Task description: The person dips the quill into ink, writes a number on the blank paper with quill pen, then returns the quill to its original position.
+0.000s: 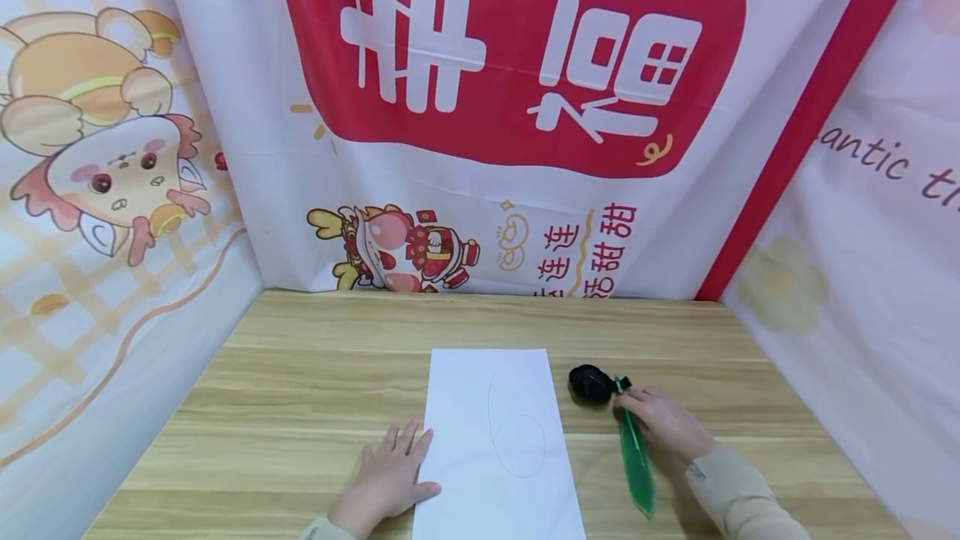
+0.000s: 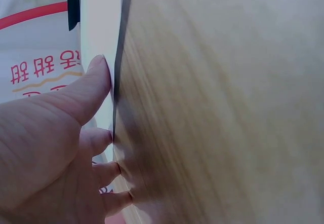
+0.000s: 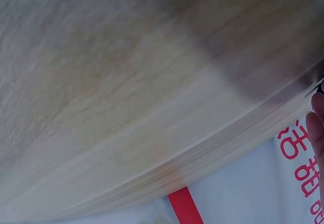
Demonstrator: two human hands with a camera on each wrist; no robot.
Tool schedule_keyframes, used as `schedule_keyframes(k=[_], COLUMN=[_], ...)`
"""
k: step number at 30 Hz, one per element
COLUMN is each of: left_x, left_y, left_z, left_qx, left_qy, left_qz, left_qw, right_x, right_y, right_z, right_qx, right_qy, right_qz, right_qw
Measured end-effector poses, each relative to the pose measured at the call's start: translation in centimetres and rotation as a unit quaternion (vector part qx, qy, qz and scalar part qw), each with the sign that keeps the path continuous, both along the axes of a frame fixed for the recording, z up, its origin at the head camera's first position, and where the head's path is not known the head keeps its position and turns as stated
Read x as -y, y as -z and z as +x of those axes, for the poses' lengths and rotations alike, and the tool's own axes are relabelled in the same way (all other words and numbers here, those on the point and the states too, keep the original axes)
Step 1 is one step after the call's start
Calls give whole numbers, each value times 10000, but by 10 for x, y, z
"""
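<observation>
A sheet of white paper (image 1: 487,507) lies upright on the wooden table, bearing a thin drawn loop with a long curved line. My left hand (image 1: 390,473) rests along its left edge, fingers spread and thumb on the paper; the left wrist view shows the thumb (image 2: 96,82) at that edge. To the right of the sheet, my right hand (image 1: 667,419) pinches a green feather pen (image 1: 637,469) near its dark upper end, with the feather pointing toward me. Just beyond the fingertips sits a round black object (image 1: 590,384). The right wrist view catches only fingertips (image 3: 316,127) at its edge.
The wooden table (image 1: 315,373) reaches back to a printed cloth (image 1: 465,165) with red and white lettering. More patterned cloth hangs along the left side (image 1: 127,290) and the right side (image 1: 862,290).
</observation>
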State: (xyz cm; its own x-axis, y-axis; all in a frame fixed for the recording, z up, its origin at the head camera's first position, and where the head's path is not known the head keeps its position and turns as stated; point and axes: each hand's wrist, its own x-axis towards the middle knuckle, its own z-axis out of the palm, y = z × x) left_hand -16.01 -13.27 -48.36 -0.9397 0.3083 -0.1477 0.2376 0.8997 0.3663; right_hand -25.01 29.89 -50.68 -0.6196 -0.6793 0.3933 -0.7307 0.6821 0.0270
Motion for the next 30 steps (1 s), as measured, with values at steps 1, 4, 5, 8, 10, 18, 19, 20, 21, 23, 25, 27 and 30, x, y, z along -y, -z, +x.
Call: schedule_keyframes(k=[1,4,5,8,10,18,19,20,21,23,25,27,30], left_x=[0,0,0,0,0,-1,-1,-1,-1,-1,-1,0,0], left_y=[0,1,1,2,1,-3,-3,-3,-3,-2,-1,0,1], left_z=[0,0,0,0,-1,0,0,0,0,0,-1,-1,-2], left_qx=[-7,-22,-25,-16,-1,-6,-2,-2,-1,-5,-4,-2,8], left_qy=[8,17,16,1,-6,30,33,33,29,18,6,0,16], left_qz=[7,43,48,49,40,54,64,64,67,50,33,26,41], left_qw=[10000,10000,10000,10000,10000,10000,10000,10000,10000,10000,10000,10000,10000], right_x=[0,-1,-2,-1,-1,-2,-2,-2,-2,-1,-1,0,3], right_y=[1,3,3,2,2,2,2,1,0,-1,-3,-5,-8], right_z=[0,-1,-1,-1,0,0,0,1,1,3,4,6,8], right_qx=[23,210,262,434,447,381,381,361,337,313,317,380,503], right_qy=[41,196,229,369,390,257,231,207,190,232,376,640,966], right_qz=[40,155,175,246,243,-8,-47,-77,-125,-236,-316,-386,-433], right_qw=[10000,9995,9992,9981,9979,9989,9990,9991,9992,9990,9983,9965,9931])
